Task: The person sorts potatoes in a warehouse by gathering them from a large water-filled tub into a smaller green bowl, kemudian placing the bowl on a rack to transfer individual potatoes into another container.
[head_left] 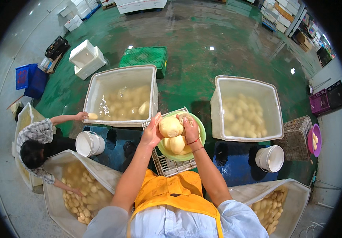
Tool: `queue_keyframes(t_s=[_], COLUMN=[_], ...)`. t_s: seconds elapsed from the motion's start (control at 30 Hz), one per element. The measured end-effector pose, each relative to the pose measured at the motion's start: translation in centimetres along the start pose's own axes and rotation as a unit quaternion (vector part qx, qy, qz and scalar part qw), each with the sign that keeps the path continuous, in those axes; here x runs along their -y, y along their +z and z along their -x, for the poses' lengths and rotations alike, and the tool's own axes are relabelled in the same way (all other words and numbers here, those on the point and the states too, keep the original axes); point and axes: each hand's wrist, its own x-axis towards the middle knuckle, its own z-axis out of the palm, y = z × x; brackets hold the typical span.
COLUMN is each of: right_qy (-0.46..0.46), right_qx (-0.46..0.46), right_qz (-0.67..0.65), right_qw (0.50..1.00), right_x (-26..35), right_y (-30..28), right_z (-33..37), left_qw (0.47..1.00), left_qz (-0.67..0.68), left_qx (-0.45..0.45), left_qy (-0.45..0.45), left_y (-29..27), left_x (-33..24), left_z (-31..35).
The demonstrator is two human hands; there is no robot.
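A large pale peeled root (pixel 170 127), which looks like lotus root, is held up in front of me. My left hand (pixel 152 131) cups its left side, with the fingers pointing up. In my right hand (pixel 191 129) is a smaller beige lumpy piece (pixel 185 117), touching the root's right side; its kind is unclear. Below both hands stands a green bowl (pixel 199 147) with several more pale roots (pixel 176 144) in it. The bowl rests on a white plastic crate (pixel 167 166).
Water-filled white tubs of roots stand ahead left (pixel 155 99) and right (pixel 214 107), with more beside me (pixel 56 198), (pixel 303 194). White buckets (pixel 84 143), (pixel 274 158) flank me. At left, a co-worker (pixel 34 148) reaches into tubs. A grid crate (pixel 296 139) is at right.
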Motion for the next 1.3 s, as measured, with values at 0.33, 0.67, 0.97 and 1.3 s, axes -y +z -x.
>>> queue_keyframes(t_s=[0.33,0.67,0.97,1.3], right_qy=[-0.078,-0.163,0.115,-0.104], right_qx=[0.143,0.061,-0.057,0.204], right_qz=[0.186,0.309,-0.132,0.154], right_qw=[0.969,0.935,0.983,0.961], right_x=[3.0,1.3,1.3,1.1], right_y=[0.3,2.0,1.9,2.6], right_z=[2.6,1.9,-1.3,1.1], left_qw=[0.979,0.987,0.986,0.966], left_qz=[-0.023,0.01,0.074,0.141], left_qx=[-0.103,-0.116,-0.14,-0.184], left_qy=[-0.176,-0.111,-0.06,-0.111], left_y=[-0.6,0.1,2.4,1.1], left_x=[1.3,1.9,0.6,1.2], left_z=[-1.0,-1.1,-0.1,-0.1])
